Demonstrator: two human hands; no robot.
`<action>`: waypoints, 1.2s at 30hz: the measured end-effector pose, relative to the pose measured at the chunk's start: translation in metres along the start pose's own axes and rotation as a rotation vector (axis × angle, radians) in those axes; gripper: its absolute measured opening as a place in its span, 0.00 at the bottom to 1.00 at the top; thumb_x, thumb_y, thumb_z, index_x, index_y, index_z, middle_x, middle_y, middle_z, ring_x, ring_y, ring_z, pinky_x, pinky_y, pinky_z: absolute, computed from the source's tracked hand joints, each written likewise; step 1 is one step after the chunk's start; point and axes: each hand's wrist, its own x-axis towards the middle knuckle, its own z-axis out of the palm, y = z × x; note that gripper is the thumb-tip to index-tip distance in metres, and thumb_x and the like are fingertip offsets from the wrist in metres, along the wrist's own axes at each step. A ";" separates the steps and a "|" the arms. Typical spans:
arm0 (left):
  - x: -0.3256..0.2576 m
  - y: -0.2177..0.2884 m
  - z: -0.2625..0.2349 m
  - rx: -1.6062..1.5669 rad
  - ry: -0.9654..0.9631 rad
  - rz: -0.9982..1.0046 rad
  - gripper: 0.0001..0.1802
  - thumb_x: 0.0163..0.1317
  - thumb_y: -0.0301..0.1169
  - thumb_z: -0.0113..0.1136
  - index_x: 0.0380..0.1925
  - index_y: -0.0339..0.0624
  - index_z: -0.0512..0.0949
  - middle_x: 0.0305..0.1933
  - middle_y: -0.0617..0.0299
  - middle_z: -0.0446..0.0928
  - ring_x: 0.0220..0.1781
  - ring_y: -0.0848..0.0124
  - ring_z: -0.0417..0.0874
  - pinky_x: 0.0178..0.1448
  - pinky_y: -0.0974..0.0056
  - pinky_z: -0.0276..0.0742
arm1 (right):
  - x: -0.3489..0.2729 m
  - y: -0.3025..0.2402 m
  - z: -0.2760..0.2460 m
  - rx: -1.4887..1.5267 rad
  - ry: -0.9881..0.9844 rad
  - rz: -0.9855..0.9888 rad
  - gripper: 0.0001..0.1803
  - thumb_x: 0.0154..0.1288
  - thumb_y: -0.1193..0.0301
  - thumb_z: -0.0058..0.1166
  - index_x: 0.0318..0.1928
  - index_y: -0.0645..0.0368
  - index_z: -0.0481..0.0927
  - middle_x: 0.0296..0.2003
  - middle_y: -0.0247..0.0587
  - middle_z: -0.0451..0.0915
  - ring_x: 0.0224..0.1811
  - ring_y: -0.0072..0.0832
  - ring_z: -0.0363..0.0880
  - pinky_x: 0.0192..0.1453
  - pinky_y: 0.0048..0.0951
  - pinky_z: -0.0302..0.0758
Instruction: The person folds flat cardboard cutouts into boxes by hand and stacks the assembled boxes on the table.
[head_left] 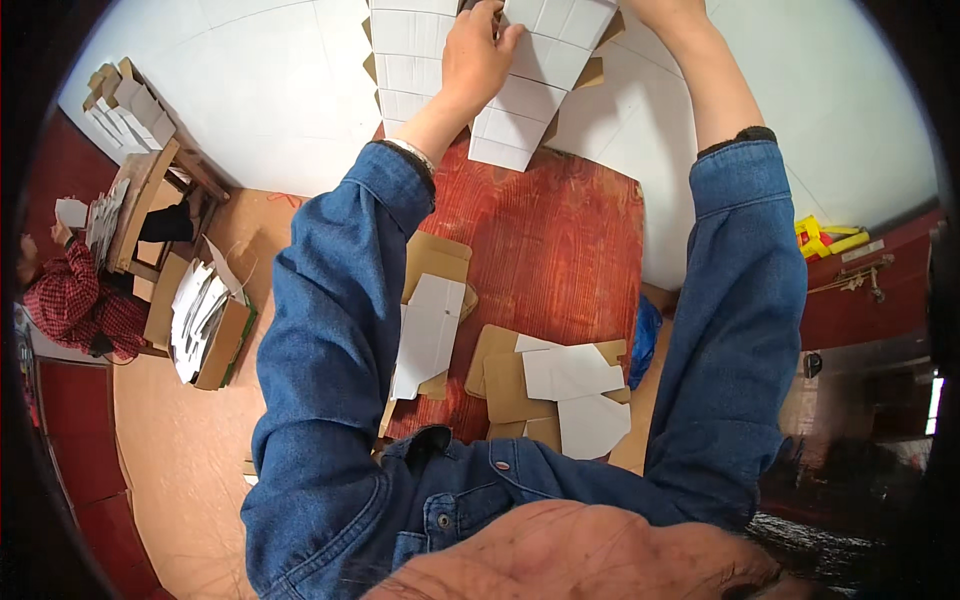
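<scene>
My left hand (pixel 478 55) rests with fingers curled on a flat white die-cut cardboard box blank (pixel 530 95) at the far edge of a red wooden table (pixel 560 240). My right hand (pixel 660 10) reaches past the top of the picture and is mostly cut off beside the same blank. A stack of similar white blanks (pixel 410 50) lies just left of it. Both arms wear blue denim sleeves.
More white and brown blanks (pixel 430 335) (pixel 570 385) lie on the near part of the table. A box of blanks (pixel 205 325) sits on the floor at left, near a wooden bench (pixel 140 190) and a seated person in red check (pixel 75 295). Yellow objects (pixel 825 238) lie at right.
</scene>
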 end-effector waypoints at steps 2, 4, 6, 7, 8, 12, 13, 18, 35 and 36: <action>-0.001 -0.003 -0.001 -0.002 0.017 0.016 0.18 0.64 0.26 0.64 0.54 0.34 0.76 0.39 0.49 0.78 0.37 0.55 0.80 0.44 0.56 0.78 | 0.006 -0.003 0.002 0.015 0.002 0.008 0.22 0.65 0.68 0.61 0.59 0.58 0.77 0.51 0.48 0.80 0.50 0.48 0.81 0.59 0.44 0.78; -0.002 -0.005 -0.001 -0.009 0.045 0.055 0.19 0.64 0.26 0.64 0.54 0.34 0.76 0.40 0.49 0.78 0.36 0.54 0.80 0.45 0.56 0.78 | 0.011 -0.004 0.002 0.040 0.010 0.033 0.21 0.65 0.69 0.60 0.58 0.58 0.77 0.50 0.48 0.80 0.50 0.48 0.81 0.58 0.44 0.78; -0.003 -0.006 0.001 -0.018 0.058 0.073 0.19 0.64 0.26 0.64 0.54 0.34 0.76 0.40 0.49 0.78 0.36 0.54 0.80 0.45 0.56 0.78 | 0.013 -0.007 0.002 0.048 0.011 0.046 0.21 0.65 0.70 0.60 0.58 0.59 0.77 0.50 0.48 0.80 0.49 0.48 0.81 0.57 0.44 0.78; -0.003 -0.007 0.000 -0.016 0.052 0.064 0.19 0.64 0.26 0.64 0.55 0.34 0.75 0.40 0.48 0.78 0.36 0.54 0.80 0.45 0.56 0.78 | 0.014 -0.009 0.002 0.051 -0.008 0.062 0.21 0.65 0.70 0.60 0.58 0.59 0.77 0.50 0.49 0.80 0.50 0.48 0.81 0.57 0.44 0.78; -0.003 -0.009 -0.001 -0.015 0.045 0.055 0.20 0.64 0.26 0.64 0.55 0.34 0.75 0.40 0.48 0.78 0.36 0.55 0.80 0.45 0.56 0.78 | 0.014 -0.012 0.002 0.055 -0.026 0.078 0.22 0.64 0.71 0.60 0.58 0.59 0.77 0.49 0.49 0.80 0.50 0.48 0.82 0.57 0.44 0.78; -0.004 -0.006 -0.001 -0.009 0.022 0.030 0.22 0.64 0.25 0.64 0.58 0.34 0.74 0.41 0.48 0.78 0.37 0.55 0.80 0.45 0.56 0.78 | 0.011 -0.003 0.010 0.086 0.012 0.053 0.23 0.64 0.72 0.59 0.60 0.60 0.77 0.49 0.50 0.79 0.49 0.47 0.82 0.56 0.43 0.78; -0.004 -0.002 0.000 -0.003 0.018 0.023 0.23 0.64 0.25 0.63 0.59 0.34 0.73 0.41 0.48 0.78 0.37 0.55 0.80 0.45 0.57 0.78 | 0.010 0.005 0.015 0.111 0.089 -0.011 0.24 0.64 0.72 0.59 0.61 0.60 0.76 0.50 0.50 0.79 0.48 0.45 0.81 0.55 0.42 0.78; -0.008 0.015 -0.012 -0.029 -0.060 -0.107 0.31 0.64 0.25 0.63 0.66 0.35 0.67 0.42 0.48 0.79 0.38 0.56 0.81 0.47 0.57 0.79 | -0.021 -0.004 -0.001 0.235 0.270 -0.012 0.28 0.63 0.74 0.58 0.65 0.60 0.73 0.54 0.50 0.76 0.41 0.40 0.79 0.51 0.38 0.78; -0.106 0.072 -0.133 0.420 -1.566 -0.024 0.27 0.67 0.40 0.67 0.61 0.36 0.78 0.51 0.49 0.84 0.49 0.55 0.85 0.56 0.54 0.82 | -0.405 0.043 -0.073 0.518 -0.809 0.645 0.13 0.68 0.69 0.58 0.48 0.64 0.84 0.40 0.35 0.86 0.37 0.26 0.79 0.44 0.24 0.76; -0.114 0.103 -0.152 0.180 -1.551 -0.093 0.28 0.67 0.41 0.68 0.62 0.36 0.77 0.53 0.50 0.83 0.49 0.55 0.85 0.55 0.54 0.81 | -0.427 0.040 -0.089 0.574 -0.739 0.678 0.13 0.68 0.69 0.58 0.48 0.64 0.84 0.39 0.34 0.86 0.36 0.25 0.78 0.43 0.23 0.76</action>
